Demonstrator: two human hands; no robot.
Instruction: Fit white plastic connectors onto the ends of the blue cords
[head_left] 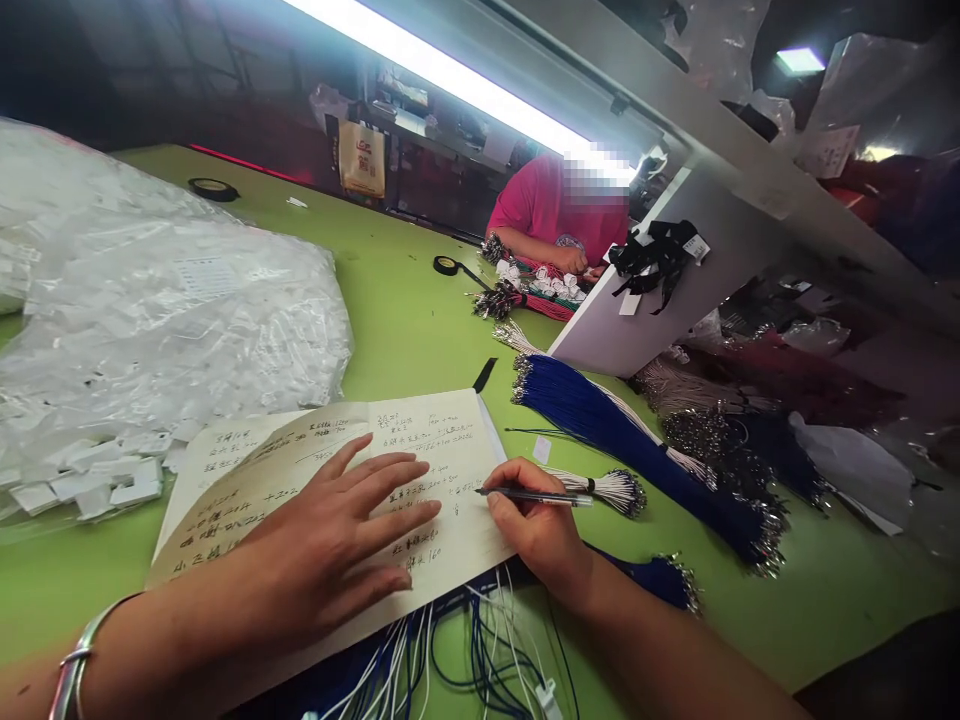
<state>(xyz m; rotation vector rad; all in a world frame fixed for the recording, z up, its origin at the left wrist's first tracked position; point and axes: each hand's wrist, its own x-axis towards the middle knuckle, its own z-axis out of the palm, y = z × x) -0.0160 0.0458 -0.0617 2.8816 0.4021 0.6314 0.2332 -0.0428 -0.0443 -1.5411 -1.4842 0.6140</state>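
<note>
An open notebook (442, 430) with handwritten lines and numbers lies in front of me. My left hand (337, 535) rests flat across its pages, fingers spread. In my right hand (540, 535) a pen (551, 496) is pinched, its tip at the right page beside the writing. Under the notebook's lower edge, blue and white wires (480, 640) stick out, with a white connector (549, 698) among them. Just right of the notebook lies a bundle of white wires (611, 490) with metal terminals, tied with a black band.
A large clear bag of white plastic parts (187, 300) fills the left, some loose parts (90, 485) before it. Long blue wire bundles (622, 440) lie on the right. Black tape (445, 265) sits farther back. Across the green table (397, 320) a co-worker (525, 205) handles wires near a partition (637, 310).
</note>
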